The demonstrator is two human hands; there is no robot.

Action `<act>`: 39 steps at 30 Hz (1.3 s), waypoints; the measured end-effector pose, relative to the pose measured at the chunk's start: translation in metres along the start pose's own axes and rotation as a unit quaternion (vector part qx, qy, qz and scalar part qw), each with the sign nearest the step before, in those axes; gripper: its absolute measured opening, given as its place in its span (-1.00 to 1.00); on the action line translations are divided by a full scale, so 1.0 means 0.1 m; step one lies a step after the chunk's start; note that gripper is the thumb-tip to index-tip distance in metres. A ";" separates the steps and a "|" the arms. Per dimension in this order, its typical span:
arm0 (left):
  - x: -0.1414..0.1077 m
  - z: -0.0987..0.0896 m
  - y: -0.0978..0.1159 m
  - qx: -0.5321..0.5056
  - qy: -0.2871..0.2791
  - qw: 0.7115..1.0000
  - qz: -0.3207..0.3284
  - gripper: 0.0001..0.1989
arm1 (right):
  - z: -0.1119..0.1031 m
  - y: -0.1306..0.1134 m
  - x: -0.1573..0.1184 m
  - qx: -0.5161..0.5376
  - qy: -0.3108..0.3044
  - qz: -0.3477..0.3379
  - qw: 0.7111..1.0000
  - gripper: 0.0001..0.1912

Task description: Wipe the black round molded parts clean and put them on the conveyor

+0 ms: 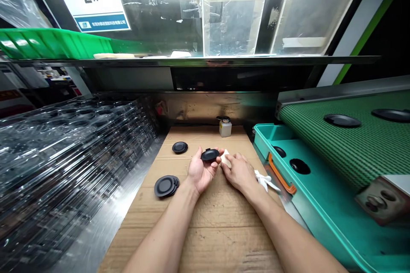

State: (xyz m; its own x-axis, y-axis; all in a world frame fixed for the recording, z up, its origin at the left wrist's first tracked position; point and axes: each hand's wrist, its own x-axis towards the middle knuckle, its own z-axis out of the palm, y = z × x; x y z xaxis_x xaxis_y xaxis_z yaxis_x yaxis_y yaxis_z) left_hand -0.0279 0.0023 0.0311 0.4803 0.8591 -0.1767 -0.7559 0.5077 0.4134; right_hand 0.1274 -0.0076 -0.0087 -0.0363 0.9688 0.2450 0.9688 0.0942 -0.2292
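My left hand (199,175) grips a black oval plastic part (209,155) with a small tab on its far edge, tilted above the cardboard. Close beside it, my right hand (239,172) has its fingers closed on a small white cloth (226,158), near the part's right edge. A stack of larger black discs (165,186) lies on the cardboard left of my left wrist. Farther back sits a smaller stack of black discs (180,147). Behind my hands stands a small pale bottle (225,128) with a dark metal top.
Cardboard (221,239) covers the work surface. Stacked clear plastic trays (80,158) line the left. At right, a teal bin (323,204) holds black parts below a green conveyor belt (339,145). White crumpled cloth (265,180) lies by my right forearm. A green basket (54,43) rests on the shelf.
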 end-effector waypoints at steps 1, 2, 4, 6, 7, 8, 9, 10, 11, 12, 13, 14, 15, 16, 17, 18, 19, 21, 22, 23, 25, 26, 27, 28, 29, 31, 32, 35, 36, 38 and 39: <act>0.00 0.00 0.00 0.001 0.001 1.000 0.005 -0.56 | 0.00 0.00 0.00 0.000 0.002 -0.001 1.000 -0.60; 0.00 0.00 -0.01 0.002 0.001 1.000 0.011 -0.55 | 0.00 0.00 0.00 0.001 0.004 -0.002 1.000 -0.60; 0.00 0.00 -0.02 0.004 -0.001 1.000 0.015 -0.54 | 0.00 0.00 0.00 0.002 0.005 -0.004 1.000 -0.59; 0.01 0.00 -0.04 0.008 -0.004 1.000 0.014 -0.54 | 0.00 0.00 0.00 0.003 0.003 -0.004 1.000 -0.59; 0.01 0.00 -0.05 0.013 -0.006 1.000 0.014 -0.54 | 0.00 0.00 0.00 0.002 0.003 -0.004 1.000 -0.60; 0.01 0.00 -0.05 0.019 -0.009 1.000 0.015 -0.54 | 0.00 0.00 0.00 0.001 0.003 -0.004 1.000 -0.62; 0.02 -0.01 -0.06 0.025 -0.012 0.999 0.017 -0.54 | 0.00 0.00 0.00 0.000 0.004 -0.005 1.000 -0.63; 0.02 -0.02 -0.06 0.032 -0.015 0.999 0.018 -0.53 | 0.00 0.00 0.00 -0.001 0.005 -0.007 1.000 -0.65; 0.02 -0.03 -0.06 0.037 -0.017 0.999 0.019 -0.53 | 0.00 0.00 0.00 -0.001 0.006 -0.009 1.000 -0.66; 0.03 -0.03 -0.07 0.040 -0.019 0.999 0.019 -0.53 | 0.00 0.00 0.00 -0.001 0.007 -0.010 1.000 -0.66; 0.03 -0.04 -0.07 0.043 -0.020 0.999 0.018 -0.52 | 0.00 0.00 0.00 -0.001 0.008 -0.009 1.000 -0.66; 0.03 -0.05 -0.07 0.045 -0.021 0.999 0.018 -0.51 | 0.01 0.00 -0.01 0.000 0.008 -0.008 1.000 -0.65; 0.03 -0.06 -0.07 0.047 -0.022 0.998 0.020 -0.49 | 0.01 0.00 -0.01 0.000 0.007 -0.007 1.000 -0.65; 0.03 -0.07 -0.07 0.051 -0.023 0.998 0.022 -0.48 | 0.01 0.00 -0.01 0.000 0.006 -0.006 1.000 -0.64; 0.03 -0.07 -0.07 0.056 -0.026 0.998 0.025 -0.46 | 0.00 0.00 -0.01 0.000 0.005 -0.005 1.000 -0.63; 0.03 -0.07 -0.07 0.062 -0.028 0.997 0.028 -0.45 | 0.00 0.00 -0.01 0.000 0.005 -0.006 1.000 -0.63; 0.02 -0.07 -0.07 0.067 -0.031 0.997 0.031 -0.45 | 0.00 0.00 -0.01 0.000 0.005 -0.007 1.000 -0.63; 0.01 -0.07 -0.07 0.071 -0.034 0.996 0.032 -0.48 | -0.01 0.00 -0.02 0.000 0.007 -0.007 1.000 -0.64; 0.01 -0.07 -0.07 0.070 -0.035 0.996 0.030 -0.49 | -0.01 -0.01 -0.02 0.000 0.006 -0.007 1.000 -0.64; 0.01 -0.06 -0.07 0.067 -0.037 0.997 0.027 -0.51 | -0.02 -0.01 -0.02 -0.001 0.005 -0.007 1.000 -0.64; 0.01 -0.05 -0.06 0.056 -0.039 0.997 0.020 -0.54 | -0.03 -0.01 -0.02 -0.003 0.003 -0.005 1.000 -0.64; 0.01 -0.05 -0.05 0.047 -0.042 0.998 0.016 -0.56 | -0.03 -0.01 -0.02 -0.003 0.002 -0.003 1.000 -0.63; 0.00 -0.04 -0.04 0.035 -0.044 0.998 0.012 -0.57 | -0.03 -0.02 -0.02 -0.004 0.000 -0.002 1.000 -0.62; 0.00 -0.04 -0.03 0.021 -0.045 0.999 0.009 -0.59 | -0.03 -0.02 -0.02 -0.005 -0.003 0.000 1.000 -0.61; 0.00 -0.04 -0.02 0.006 -0.046 0.999 0.005 -0.60 | -0.03 -0.02 -0.02 -0.005 -0.005 0.001 1.000 -0.60; -0.02 -0.03 0.01 -0.026 -0.049 0.998 -0.005 -0.62 | -0.03 -0.02 -0.01 -0.005 -0.007 0.000 1.000 -0.60; -0.03 -0.03 0.03 -0.041 -0.051 0.998 -0.011 -0.62 | -0.03 -0.02 -0.01 -0.004 -0.006 -0.002 1.000 -0.60; -0.05 -0.03 0.05 -0.079 -0.067 0.994 -0.027 -0.62 | -0.02 -0.02 -0.01 -0.001 0.000 -0.006 1.000 -0.61; -0.06 -0.03 0.05 -0.087 -0.072 0.993 -0.030 -0.61 | -0.02 -0.02 -0.01 0.002 0.002 -0.006 1.000 -0.61; -0.06 -0.03 0.05 -0.093 -0.081 0.992 -0.032 -0.60 | -0.02 -0.01 -0.01 0.006 0.005 -0.007 1.000 -0.61; -0.06 -0.03 0.04 -0.092 -0.086 0.992 -0.033 -0.59 | -0.01 -0.01 -0.01 0.007 0.007 -0.007 1.000 -0.61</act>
State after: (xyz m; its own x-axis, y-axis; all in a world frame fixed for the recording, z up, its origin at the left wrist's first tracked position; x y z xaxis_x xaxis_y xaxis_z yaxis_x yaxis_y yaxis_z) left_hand -0.0353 -0.0002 0.0309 0.5874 0.8085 -0.0366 -0.7817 0.5785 0.2330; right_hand 0.1267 -0.0094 -0.0074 -0.0470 0.9640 0.2616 0.9646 0.1119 -0.2389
